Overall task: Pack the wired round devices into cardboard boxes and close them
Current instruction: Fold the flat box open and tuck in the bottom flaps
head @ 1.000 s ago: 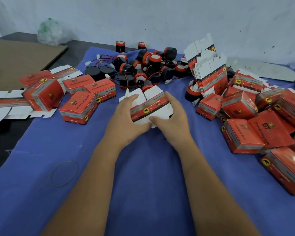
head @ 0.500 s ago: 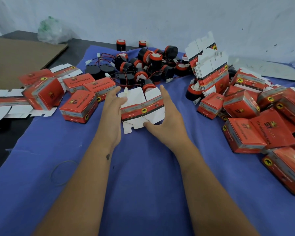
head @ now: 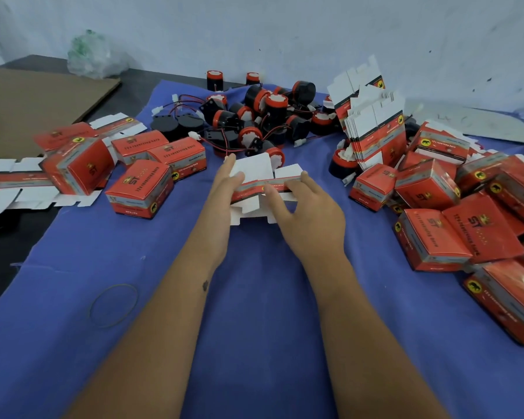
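Note:
A part-folded red and white cardboard box (head: 251, 170) sits at the middle of the blue cloth, its white flaps spread out. My left hand (head: 224, 192) holds its left side, thumb on top. My right hand (head: 310, 213) pinches its red band from the right. Just behind the box lies a pile of black and red round devices (head: 260, 116) with red and black wires and white plugs. No device can be seen inside the held box.
Closed red boxes (head: 139, 189) stand to the left and a larger heap (head: 436, 231) to the right. A stack of flat box blanks (head: 372, 128) leans at the back right. More blanks (head: 12, 182) lie at the left edge. A rubber band (head: 114, 305) lies near left.
The box has tipped flatter, so its red band now shows as a thin strip. My right hand has closed onto the band and my left hand slid up its left side.

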Available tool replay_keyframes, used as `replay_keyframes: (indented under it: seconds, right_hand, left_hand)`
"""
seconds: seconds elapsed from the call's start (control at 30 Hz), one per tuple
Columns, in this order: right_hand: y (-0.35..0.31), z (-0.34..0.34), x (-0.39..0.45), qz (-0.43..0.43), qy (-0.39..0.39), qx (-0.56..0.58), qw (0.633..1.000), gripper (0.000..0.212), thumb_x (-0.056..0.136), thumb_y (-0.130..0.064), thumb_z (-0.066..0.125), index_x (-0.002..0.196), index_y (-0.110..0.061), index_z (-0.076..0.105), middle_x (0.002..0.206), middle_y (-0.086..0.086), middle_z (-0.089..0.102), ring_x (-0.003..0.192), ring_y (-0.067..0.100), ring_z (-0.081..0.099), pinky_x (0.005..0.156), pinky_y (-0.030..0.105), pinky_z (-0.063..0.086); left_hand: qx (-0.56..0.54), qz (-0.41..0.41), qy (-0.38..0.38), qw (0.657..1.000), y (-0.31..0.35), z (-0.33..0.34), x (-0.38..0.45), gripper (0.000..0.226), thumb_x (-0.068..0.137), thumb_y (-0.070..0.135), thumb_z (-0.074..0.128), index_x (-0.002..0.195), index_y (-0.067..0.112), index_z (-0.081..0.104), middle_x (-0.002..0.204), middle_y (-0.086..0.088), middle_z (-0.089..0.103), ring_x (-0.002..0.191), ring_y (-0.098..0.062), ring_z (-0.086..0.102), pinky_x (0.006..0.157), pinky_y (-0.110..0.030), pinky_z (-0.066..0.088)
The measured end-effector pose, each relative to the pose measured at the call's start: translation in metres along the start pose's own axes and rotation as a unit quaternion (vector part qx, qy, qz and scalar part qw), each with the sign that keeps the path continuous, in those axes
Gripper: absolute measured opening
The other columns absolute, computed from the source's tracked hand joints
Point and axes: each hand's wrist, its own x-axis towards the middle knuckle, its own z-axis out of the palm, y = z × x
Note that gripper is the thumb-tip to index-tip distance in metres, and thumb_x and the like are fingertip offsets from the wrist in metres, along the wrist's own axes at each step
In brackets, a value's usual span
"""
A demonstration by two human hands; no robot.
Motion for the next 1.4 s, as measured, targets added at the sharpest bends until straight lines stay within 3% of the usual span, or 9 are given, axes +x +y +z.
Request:
replay_keyframes:
  seconds: [0.17, 0.3, 0.43, 0.53, 0.63, 0.83, 1.07, 1.3, 1.4]
  right_hand:
    - [-0.013, -0.004, -0.006, -0.031, -0.001, 0.131, 0.991, 0.058, 0.090, -0.063, 0.036, 0.132, -0.028, 0.056, 0.153, -0.004, 0.040, 0.125, 0.012, 0.054, 0.086, 0.037, 0.052]
    - [-0.018, -0.008, -0.011, -0.035, -0.027, 0.238, 0.970, 0.061, 0.092, -0.050, 0.043, 0.149, -0.031, 0.035, 0.150, -0.014, 0.043, 0.131, -0.001, 0.045, 0.096, 0.030, 0.049]
    - [-0.010, -0.006, -0.009, 0.060, -0.108, 0.471, 0.873, 0.061, 0.088, -0.013, 0.055, 0.147, -0.019, 0.041, 0.133, -0.019, 0.053, 0.122, -0.007, 0.050, 0.103, 0.019, 0.043]
    - [-0.003, -0.004, -0.005, 0.072, -0.202, 0.488, 0.846, 0.065, 0.087, 0.009, 0.050, 0.147, -0.015, 0.040, 0.142, -0.007, 0.049, 0.129, 0.000, 0.046, 0.104, 0.017, 0.042]
    - [-0.006, 0.000, -0.008, -0.029, -0.282, 0.315, 0.906, 0.087, 0.079, -0.002, 0.062, 0.151, -0.032, 0.024, 0.141, -0.021, 0.040, 0.126, -0.006, 0.040, 0.095, 0.008, 0.038]
    - [-0.010, 0.006, -0.009, -0.025, -0.140, 0.290, 0.946, 0.073, 0.082, 0.002, 0.061, 0.147, -0.024, 0.039, 0.135, -0.007, 0.051, 0.123, 0.009, 0.046, 0.102, 0.023, 0.041]
    - [-0.003, -0.013, -0.004, 0.051, -0.049, 0.414, 0.908, 0.047, 0.084, -0.003, 0.068, 0.129, -0.018, 0.062, 0.124, -0.008, 0.064, 0.116, 0.003, 0.058, 0.097, 0.025, 0.049]
    - [-0.014, -0.015, -0.004, 0.043, -0.079, 0.500, 0.861, 0.034, 0.077, -0.036, 0.077, 0.107, -0.048, 0.067, 0.119, -0.010, 0.065, 0.114, 0.011, 0.061, 0.093, 0.035, 0.053]
    - [-0.021, -0.013, -0.006, 0.069, -0.060, 0.502, 0.860, 0.035, 0.070, -0.057, 0.069, 0.103, -0.053, 0.062, 0.122, -0.006, 0.058, 0.122, 0.016, 0.054, 0.096, 0.038, 0.051]
  left_hand:
    - [0.105, 0.029, -0.039, 0.993, 0.009, 0.018, 0.001, 0.049, 0.104, 0.030, 0.040, 0.152, 0.037, 0.029, 0.164, -0.007, 0.018, 0.151, -0.027, 0.015, 0.121, -0.045, 0.020]
    - [-0.009, 0.077, -0.064, 0.995, 0.004, 0.012, -0.011, 0.037, 0.088, 0.054, 0.051, 0.124, 0.059, 0.056, 0.154, 0.031, 0.024, 0.150, 0.000, 0.003, 0.118, -0.034, 0.023]
    - [0.005, 0.053, 0.064, 0.996, 0.009, 0.009, -0.005, 0.016, 0.081, 0.019, 0.059, 0.084, 0.031, 0.070, 0.134, 0.002, 0.058, 0.144, -0.022, 0.034, 0.112, -0.052, 0.035]
    - [-0.082, 0.042, 0.110, 0.990, 0.010, 0.002, -0.002, 0.029, 0.093, 0.000, 0.046, 0.091, 0.021, 0.065, 0.100, -0.004, 0.069, 0.089, -0.017, 0.068, 0.076, -0.035, 0.055]
    - [-0.141, 0.018, 0.137, 0.980, 0.014, -0.005, 0.002, 0.037, 0.097, -0.004, 0.038, 0.101, 0.019, 0.066, 0.096, -0.002, 0.069, 0.078, -0.012, 0.068, 0.064, -0.026, 0.055]
    - [-0.087, 0.005, 0.077, 0.993, 0.017, -0.014, 0.001, 0.020, 0.099, 0.020, 0.046, 0.105, 0.022, 0.065, 0.108, -0.004, 0.064, 0.097, -0.018, 0.062, 0.074, -0.030, 0.053]
    - [0.123, 0.086, -0.085, 0.985, 0.012, -0.024, -0.007, 0.069, 0.071, 0.040, 0.086, 0.129, 0.047, 0.050, 0.142, 0.012, 0.051, 0.120, 0.004, 0.055, 0.092, -0.016, 0.049]
    - [0.248, 0.143, 0.027, 0.958, 0.012, -0.015, -0.006, 0.061, 0.083, 0.067, 0.060, 0.138, 0.048, 0.040, 0.127, 0.029, 0.053, 0.123, 0.005, 0.046, 0.093, -0.011, 0.041]
    - [0.239, 0.159, 0.011, 0.958, 0.014, -0.004, -0.010, 0.053, 0.089, 0.060, 0.048, 0.138, 0.040, 0.044, 0.129, 0.020, 0.056, 0.130, -0.014, 0.044, 0.107, -0.033, 0.041]
